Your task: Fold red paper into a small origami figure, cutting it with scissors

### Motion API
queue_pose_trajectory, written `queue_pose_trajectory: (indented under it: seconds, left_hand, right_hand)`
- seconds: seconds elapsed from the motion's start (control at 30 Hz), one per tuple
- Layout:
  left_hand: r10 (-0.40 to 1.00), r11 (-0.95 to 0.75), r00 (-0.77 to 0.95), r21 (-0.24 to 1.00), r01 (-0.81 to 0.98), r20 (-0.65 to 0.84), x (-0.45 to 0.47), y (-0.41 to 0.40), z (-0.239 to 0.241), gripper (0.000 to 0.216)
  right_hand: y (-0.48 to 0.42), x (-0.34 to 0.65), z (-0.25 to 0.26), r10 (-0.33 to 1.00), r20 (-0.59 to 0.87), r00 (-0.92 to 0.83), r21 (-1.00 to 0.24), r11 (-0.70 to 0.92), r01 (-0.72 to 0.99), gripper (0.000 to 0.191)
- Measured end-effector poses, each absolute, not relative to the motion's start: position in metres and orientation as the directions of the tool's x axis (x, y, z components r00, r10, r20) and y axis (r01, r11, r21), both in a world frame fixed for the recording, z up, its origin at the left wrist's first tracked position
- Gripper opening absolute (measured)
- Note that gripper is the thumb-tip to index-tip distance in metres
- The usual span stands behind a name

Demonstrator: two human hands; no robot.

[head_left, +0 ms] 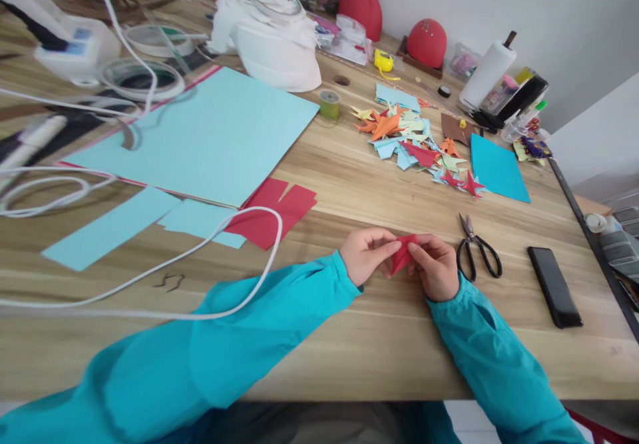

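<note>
Both hands meet over the wooden table, near its front edge. My left hand pinches the left side of a small folded red paper piece. My right hand grips the same piece from the right, fingers curled on it. Both arms wear teal sleeves. Black scissors lie just right of my right hand, closed on the table.
A black phone lies further right. A pile of folded paper shapes sits beyond, beside a blue sheet. A large light-blue sheet, red paper, blue strips and a white cable occupy the left. Clutter lines the far edge.
</note>
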State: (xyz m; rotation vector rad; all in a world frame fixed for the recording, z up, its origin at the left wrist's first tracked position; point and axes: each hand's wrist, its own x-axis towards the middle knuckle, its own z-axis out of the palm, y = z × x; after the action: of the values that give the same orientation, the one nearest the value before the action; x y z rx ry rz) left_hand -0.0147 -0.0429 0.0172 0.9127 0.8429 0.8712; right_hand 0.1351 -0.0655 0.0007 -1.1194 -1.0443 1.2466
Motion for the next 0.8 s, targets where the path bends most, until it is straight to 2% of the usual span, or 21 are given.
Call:
queue_pose_trajectory:
  seconds: [0.17, 0.33, 0.5, 0.67, 0.8]
  left_hand:
    - [0.935, 0.256, 0.299, 0.945, -0.203, -0.189, -0.014, -0.043, 0.017, 0.02]
    - [0.898, 0.311, 0.388, 0.922, -0.231, -0.206, -0.013, -0.043, 0.016, 0.019]
    - [0.884, 0.325, 0.426, 0.909, -0.262, -0.193, -0.012, -0.044, 0.013, 0.029]
    - [0.907, 0.24, 0.405, 0.929, -0.282, -0.111, -0.013, -0.047, 0.01, 0.053]
    - [0.884, 0.18, 0.465, 0.956, -0.233, -0.053, -0.014, -0.048, 0.011, 0.039]
  right_hand:
    - [-0.066, 0.133, 0.007, 1.0, -0.028, -0.006, -0.994, -0.029, -0.108, 0.015]
    - [-0.066, 0.132, 0.01, 0.999, -0.039, 0.01, -0.997, -0.038, -0.065, 0.017]
    - [-0.065, 0.135, 0.003, 0.999, -0.031, 0.032, -0.994, -0.027, -0.11, 0.018]
    - [-0.063, 0.137, -0.001, 0.993, -0.099, 0.066, -0.986, -0.089, -0.142, 0.024]
    - [-0.062, 0.136, 0.001, 0.988, -0.12, 0.099, -0.976, -0.099, -0.192, 0.022]
